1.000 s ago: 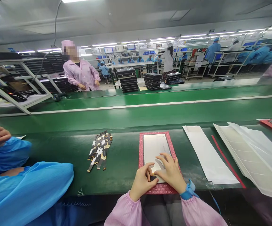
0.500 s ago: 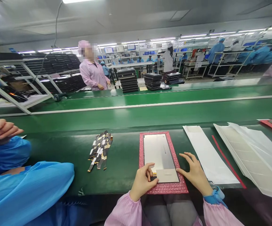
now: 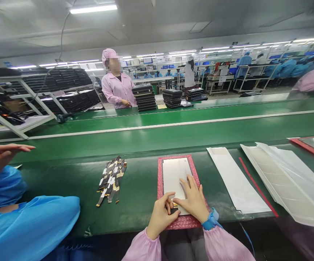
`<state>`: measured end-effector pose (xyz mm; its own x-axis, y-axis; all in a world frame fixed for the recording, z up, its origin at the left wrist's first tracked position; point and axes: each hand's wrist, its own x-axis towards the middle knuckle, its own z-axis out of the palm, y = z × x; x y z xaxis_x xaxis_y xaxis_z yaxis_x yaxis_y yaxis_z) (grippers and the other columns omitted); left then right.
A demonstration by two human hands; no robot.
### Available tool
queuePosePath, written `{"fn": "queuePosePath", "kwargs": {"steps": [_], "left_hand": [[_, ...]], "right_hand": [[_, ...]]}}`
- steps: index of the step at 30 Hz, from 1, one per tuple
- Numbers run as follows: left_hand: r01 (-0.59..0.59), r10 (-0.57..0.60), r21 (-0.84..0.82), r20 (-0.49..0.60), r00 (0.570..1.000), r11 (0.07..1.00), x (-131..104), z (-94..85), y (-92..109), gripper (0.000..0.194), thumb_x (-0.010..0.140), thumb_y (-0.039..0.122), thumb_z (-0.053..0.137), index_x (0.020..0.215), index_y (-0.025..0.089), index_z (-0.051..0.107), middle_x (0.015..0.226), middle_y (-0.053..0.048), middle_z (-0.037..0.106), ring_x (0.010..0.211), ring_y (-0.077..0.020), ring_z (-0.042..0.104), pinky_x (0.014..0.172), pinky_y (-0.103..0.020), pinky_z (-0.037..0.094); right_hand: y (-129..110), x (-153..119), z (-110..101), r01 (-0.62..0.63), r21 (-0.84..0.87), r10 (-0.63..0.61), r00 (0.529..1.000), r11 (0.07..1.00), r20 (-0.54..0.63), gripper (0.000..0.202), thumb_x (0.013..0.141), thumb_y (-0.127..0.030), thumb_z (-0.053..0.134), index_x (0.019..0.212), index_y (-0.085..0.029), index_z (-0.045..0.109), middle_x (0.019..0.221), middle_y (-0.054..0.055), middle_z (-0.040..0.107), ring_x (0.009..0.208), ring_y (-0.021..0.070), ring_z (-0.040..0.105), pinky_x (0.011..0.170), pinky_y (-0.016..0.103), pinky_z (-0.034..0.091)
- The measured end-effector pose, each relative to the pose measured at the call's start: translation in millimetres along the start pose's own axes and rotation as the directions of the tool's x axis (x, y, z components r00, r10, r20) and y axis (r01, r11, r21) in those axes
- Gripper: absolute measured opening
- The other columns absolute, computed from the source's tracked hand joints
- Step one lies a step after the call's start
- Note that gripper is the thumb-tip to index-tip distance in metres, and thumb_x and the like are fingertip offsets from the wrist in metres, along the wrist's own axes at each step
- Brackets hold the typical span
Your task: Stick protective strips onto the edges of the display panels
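A silver-backed display panel [image 3: 174, 174] lies face down on a red bubble-wrap sheet [image 3: 160, 185] in front of me. At the panel's lower left, my left hand [image 3: 160, 214] pinches a short black flex cable [image 3: 174, 210] with a gold end. My right hand [image 3: 194, 200] rests over the panel's lower right with its fingers spread. Its thumb tip is at the gold end of the cable, and whether it touches is hard to see. To the left, several black, white and gold flex cables [image 3: 112, 181] lie in a loose pile.
White liner sheets [image 3: 229, 181] and a red strip [image 3: 257, 186] lie to the right. Farther right is another panel on red wrap [image 3: 313, 146]. A co-worker's blue sleeve [image 3: 37, 224] reaches in at left. Black stacks [image 3: 145, 98] stand across the green belt [image 3: 118, 141], near a person in pink.
My right hand has moved left from the panel's right edge onto the panel, its thumb now by the cable. My left hand stays at the cable. The co-worker's hand at left has shifted.
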<state>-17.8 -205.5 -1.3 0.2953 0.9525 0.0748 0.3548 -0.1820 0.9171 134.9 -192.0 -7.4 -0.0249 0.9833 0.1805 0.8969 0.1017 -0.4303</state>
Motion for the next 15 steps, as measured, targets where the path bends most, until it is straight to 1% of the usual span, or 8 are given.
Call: {"fn": "queuePosePath", "kwargs": {"steps": [1, 3, 6, 8, 11, 13, 14, 15], "left_hand": [[0.001, -0.001, 0.002, 0.000, 1.000, 1.000, 0.1, 0.0, -0.3, 0.048, 0.060, 0.019, 0.062, 0.106, 0.021, 0.050, 0.065, 0.006, 0.047, 0.046, -0.0040, 0.038, 0.045, -0.015, 0.033], [0.002, -0.002, 0.009, 0.001, 1.000, 1.000, 0.4, -0.5, -1.3, 0.048, 0.060, 0.020, 0.062, 0.106, 0.021, 0.050, 0.064, 0.006, 0.047, 0.046, -0.0039, 0.038, 0.046, -0.016, 0.033], [0.002, -0.002, 0.017, 0.014, 1.000, 1.000, 1.2, -2.0, -2.3, 0.048, 0.060, 0.022, 0.063, 0.107, 0.021, 0.050, 0.064, 0.006, 0.046, 0.046, -0.0037, 0.038, 0.046, -0.016, 0.034], [-0.007, 0.007, 0.028, 0.014, 1.000, 1.000, 1.7, -2.9, -1.9, 0.048, 0.061, 0.023, 0.064, 0.107, 0.021, 0.051, 0.064, 0.006, 0.046, 0.045, -0.0038, 0.038, 0.045, -0.016, 0.034], [-0.037, 0.037, 0.059, -0.001, 0.999, 0.998, -0.1, -1.8, -0.1, 0.047, 0.061, 0.026, 0.064, 0.106, 0.020, 0.052, 0.063, 0.005, 0.048, 0.046, -0.0046, 0.040, 0.047, -0.017, 0.037], [-0.057, 0.060, 0.092, -0.034, 0.998, 0.994, -4.8, 2.0, 0.4, 0.041, 0.064, 0.030, 0.063, 0.102, 0.020, 0.054, 0.063, 0.004, 0.049, 0.046, -0.0057, 0.041, 0.047, -0.017, 0.038], [-0.067, 0.074, 0.110, -0.060, 0.995, 0.992, -8.1, 4.9, 0.0, 0.037, 0.065, 0.033, 0.062, 0.100, 0.020, 0.056, 0.063, 0.004, 0.049, 0.046, -0.0062, 0.041, 0.045, -0.018, 0.038], [-0.081, 0.092, 0.128, -0.087, 0.992, 0.988, -11.8, 8.3, -0.8, 0.034, 0.067, 0.035, 0.061, 0.097, 0.020, 0.057, 0.061, 0.004, 0.049, 0.044, -0.0064, 0.040, 0.043, -0.018, 0.037]], "right_hand": [[2.2, 1.4, -1.0, -0.010, 0.003, 0.010, 1.000, 1.000, -0.005, 0.071, 0.060, -0.050, 0.060, 0.123, -0.031, 0.033, 0.138, 0.008, 0.020, 0.125, 0.0329, 0.017, 0.091, 0.058, 0.021], [14.1, 1.2, -7.7, -0.040, 0.013, 0.040, 0.999, 0.999, -0.027, 0.070, 0.059, -0.049, 0.061, 0.122, -0.031, 0.035, 0.138, 0.007, 0.019, 0.125, 0.0320, 0.018, 0.091, 0.055, 0.024], [44.2, -4.6, -24.6, -0.111, 0.043, 0.114, 0.990, 0.993, -0.078, 0.070, 0.060, -0.046, 0.062, 0.123, -0.030, 0.035, 0.137, 0.006, 0.020, 0.124, 0.0303, 0.020, 0.092, 0.047, 0.029], [63.5, -9.3, -35.3, -0.134, 0.081, 0.141, 0.986, 0.988, -0.093, 0.072, 0.061, -0.043, 0.062, 0.125, -0.028, 0.033, 0.136, 0.007, 0.024, 0.123, 0.0281, 0.024, 0.094, 0.043, 0.029], [78.3, -13.9, -45.2, -0.096, 0.188, 0.108, 0.993, 0.977, -0.053, 0.073, 0.062, -0.035, 0.062, 0.127, -0.025, 0.031, 0.128, 0.007, 0.037, 0.117, 0.0245, 0.035, 0.093, 0.039, 0.032], [77.7, -13.4, -46.9, -0.046, 0.298, 0.048, 0.999, 0.954, -0.001, 0.070, 0.063, -0.028, 0.061, 0.126, -0.024, 0.032, 0.121, 0.006, 0.045, 0.108, 0.0219, 0.044, 0.091, 0.037, 0.034], [75.4, -11.7, -46.6, -0.022, 0.352, 0.013, 1.000, 0.936, 0.027, 0.069, 0.062, -0.026, 0.062, 0.125, -0.024, 0.033, 0.118, 0.006, 0.048, 0.103, 0.0209, 0.048, 0.089, 0.037, 0.036], [72.5, -8.8, -45.7, -0.005, 0.392, -0.009, 0.999, 0.920, 0.032, 0.067, 0.061, -0.024, 0.062, 0.123, -0.023, 0.036, 0.117, 0.006, 0.048, 0.101, 0.0206, 0.049, 0.089, 0.036, 0.036]]}}
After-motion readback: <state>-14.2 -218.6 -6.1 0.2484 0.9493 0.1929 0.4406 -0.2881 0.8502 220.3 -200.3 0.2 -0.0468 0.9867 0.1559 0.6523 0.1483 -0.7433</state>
